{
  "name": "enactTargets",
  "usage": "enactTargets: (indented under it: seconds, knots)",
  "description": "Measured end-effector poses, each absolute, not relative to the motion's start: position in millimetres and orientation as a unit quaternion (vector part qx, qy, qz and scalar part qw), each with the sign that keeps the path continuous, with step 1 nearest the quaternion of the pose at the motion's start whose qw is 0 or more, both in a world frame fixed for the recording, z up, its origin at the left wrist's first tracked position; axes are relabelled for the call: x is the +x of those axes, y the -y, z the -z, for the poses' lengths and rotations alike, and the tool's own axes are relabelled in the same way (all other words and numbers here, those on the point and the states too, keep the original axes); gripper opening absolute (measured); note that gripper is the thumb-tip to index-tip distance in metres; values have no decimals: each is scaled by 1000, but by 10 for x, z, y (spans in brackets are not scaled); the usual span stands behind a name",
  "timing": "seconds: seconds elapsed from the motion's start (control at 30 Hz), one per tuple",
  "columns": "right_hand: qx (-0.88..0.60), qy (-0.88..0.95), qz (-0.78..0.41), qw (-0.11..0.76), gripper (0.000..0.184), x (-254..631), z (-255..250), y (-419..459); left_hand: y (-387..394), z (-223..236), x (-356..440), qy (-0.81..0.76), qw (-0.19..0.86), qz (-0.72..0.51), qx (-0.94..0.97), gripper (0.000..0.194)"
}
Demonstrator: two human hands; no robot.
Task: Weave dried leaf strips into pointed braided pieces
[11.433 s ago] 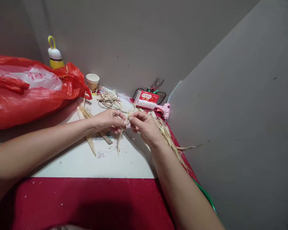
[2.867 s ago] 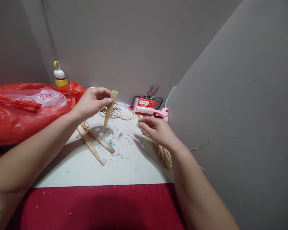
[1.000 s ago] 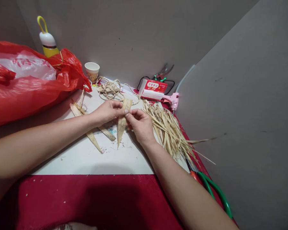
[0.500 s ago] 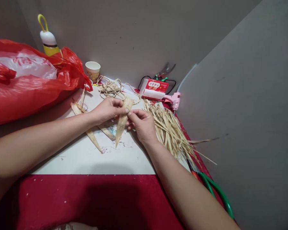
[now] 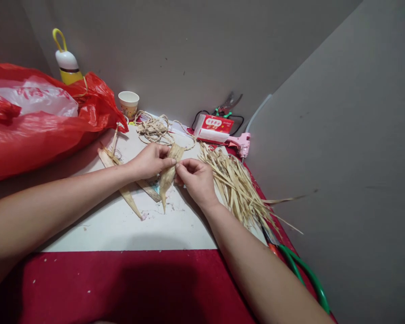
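My left hand (image 5: 151, 161) pinches a pale, dry leaf piece (image 5: 167, 180) between thumb and fingers, its pointed end hanging toward me. At the leaf's right edge, my right hand (image 5: 196, 176) is closed in a pinch, thumb against forefinger. The two thumbs nearly meet there, and anything finer between the right fingertips is too small to make out. Under and beside my left wrist, a long tapered dry piece (image 5: 130, 202) and a shorter brownish strip (image 5: 149, 190) lie on the white board (image 5: 121, 236).
A pile of dry strips (image 5: 236, 184) lies right of my right hand, with green-handled scissors (image 5: 307, 272) below it. Behind are twisted cord (image 5: 153, 128), a paper cup (image 5: 128, 104), a red box (image 5: 214, 127) and a pink glue gun (image 5: 243, 145). A red plastic bag (image 5: 37, 139) fills the left.
The leaf's lower part looks more curved and turned than before, with both hands still at it. The whole view has shifted slightly, so things appear a little lower and further left.
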State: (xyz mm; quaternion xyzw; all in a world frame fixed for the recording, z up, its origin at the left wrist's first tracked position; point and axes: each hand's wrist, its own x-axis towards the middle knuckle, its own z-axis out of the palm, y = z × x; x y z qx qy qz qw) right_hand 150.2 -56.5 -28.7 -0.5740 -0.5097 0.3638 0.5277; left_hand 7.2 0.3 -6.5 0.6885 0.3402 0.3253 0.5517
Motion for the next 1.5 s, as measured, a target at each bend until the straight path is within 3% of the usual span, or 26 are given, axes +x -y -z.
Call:
enactTargets:
  seconds: [0.47,0.93,1.23,1.5]
  knots:
    - [-584,500,-333,546,17,1466,280,569,3,100,96,-294,573,-353,678,11]
    - [-495,351,-502,617,22,1548,329,477,26,63,125,-305,645,-367,597,18]
    - [-383,241,-529,718,10,1656,130,451,-21,65,117,-332,588,-465,573,18]
    - [-367,295,-557,685,20,1709,-76,523,-74,75,95,-337,587,-523,518,25]
